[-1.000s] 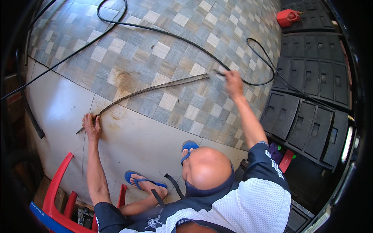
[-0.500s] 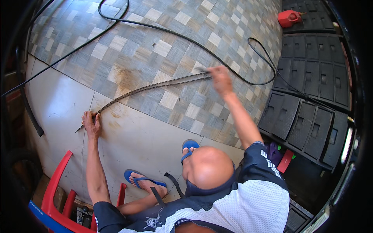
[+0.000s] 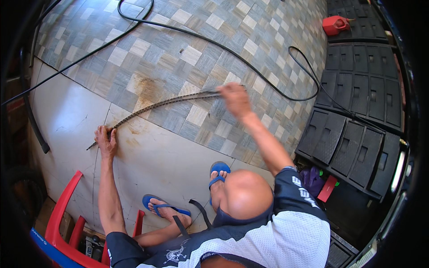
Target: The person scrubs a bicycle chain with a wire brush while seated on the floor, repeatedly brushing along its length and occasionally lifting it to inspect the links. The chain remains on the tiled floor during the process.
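A person, seen from above, works at floor level with two bare hands. A dark, doubled chain (image 3: pixel 166 102) stretches in a shallow curve from lower left up toward the centre right. The left hand (image 3: pixel 106 141) is closed on it near its lower-left end, a short tip poking out beyond the fingers. The right hand (image 3: pixel 237 100), blurred, is curled around a dark tool (image 3: pixel 212 92) at the chain's other end; the tool is too smeared to identify.

Beyond the chain, a wide band of floor reaches to a long black cable (image 3: pixel 210 42), which loops at the top and again at right. The right hand is near this cable but apart from it. Right of that second loop, stacked black drawers (image 3: pixel 357 99) form the side edge, with a red container (image 3: pixel 334 26) near the top. At lower left, a red plastic frame (image 3: pixel 52 227) stands near the left forearm; a black tube (image 3: pixel 32 118) runs along the left side.

The chain crosses a slanting seam between smooth pale flooring (image 3: pixel 71 118) and patterned grey-beige tiles (image 3: pixel 250 49). A brown stain (image 3: pixel 149 89) lies just above it. Blue sandals (image 3: pixel 152 202) are on the person's feet.
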The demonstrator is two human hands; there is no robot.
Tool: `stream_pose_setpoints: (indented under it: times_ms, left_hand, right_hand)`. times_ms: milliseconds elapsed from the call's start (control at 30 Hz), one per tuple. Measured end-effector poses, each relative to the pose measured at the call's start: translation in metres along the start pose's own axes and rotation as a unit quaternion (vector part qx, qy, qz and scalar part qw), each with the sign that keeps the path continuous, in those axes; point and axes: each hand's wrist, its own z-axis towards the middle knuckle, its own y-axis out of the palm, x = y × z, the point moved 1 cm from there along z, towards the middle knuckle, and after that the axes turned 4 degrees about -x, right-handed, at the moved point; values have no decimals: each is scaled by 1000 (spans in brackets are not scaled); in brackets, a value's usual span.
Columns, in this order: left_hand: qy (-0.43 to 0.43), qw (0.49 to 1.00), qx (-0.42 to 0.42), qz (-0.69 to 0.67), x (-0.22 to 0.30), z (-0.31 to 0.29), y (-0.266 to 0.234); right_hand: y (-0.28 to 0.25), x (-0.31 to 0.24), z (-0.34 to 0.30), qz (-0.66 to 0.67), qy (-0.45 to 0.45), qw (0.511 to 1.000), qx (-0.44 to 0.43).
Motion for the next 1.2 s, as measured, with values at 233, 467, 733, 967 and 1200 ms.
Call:
stream_pose_setpoints:
  times_ms: [233,467,733,967,1200]
  left_hand:
    - [-9,1000,-6,-16,-2,-2,-1]
    - [-12,1000,-1,-4,1,0,0]
    - [-8,1000,3,-17,-2,-4,1]
    - [-6,1000,15,-10,3,-1,1]
    - [-8,1000,3,-20,0,-3,1]
  right_hand:
    - [-13,47,-30,7,123,991,-61]
    - [-13,3,20,36,76,996,23]
    - [-6,4,-11,5,83,996,-9]
    - [-30,-12,29,-5,77,997,18]
    - [26,-14,10,21,-18,1000,12]
